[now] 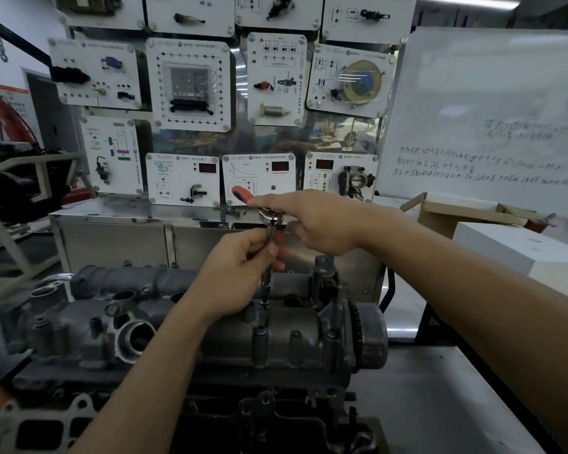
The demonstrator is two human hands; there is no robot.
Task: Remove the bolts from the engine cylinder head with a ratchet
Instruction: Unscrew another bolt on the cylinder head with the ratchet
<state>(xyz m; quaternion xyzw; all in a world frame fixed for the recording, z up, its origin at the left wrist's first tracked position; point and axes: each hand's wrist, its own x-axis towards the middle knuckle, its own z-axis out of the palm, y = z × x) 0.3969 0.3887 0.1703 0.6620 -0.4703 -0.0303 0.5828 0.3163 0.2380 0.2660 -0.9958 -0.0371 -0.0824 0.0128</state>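
At the left, the cylinder head (89, 326) lies across the near bench, a dark grey, rough casting studded with round bores and bolt bosses. The left hand (240, 270) curls round a slim steel extension bar (267, 283) that stands upright, its lower end seated on top of the casting. Above sits the ratchet (271, 219) – chrome head, red handle tip – held by the right hand (312, 224), whose forefinger is stretched along the handle with the thumb underneath. A toothed sprocket (354, 326) rims the head's right end. Farther right stand a scribbled whiteboard (489, 109) and an open cardboard box (466, 214).
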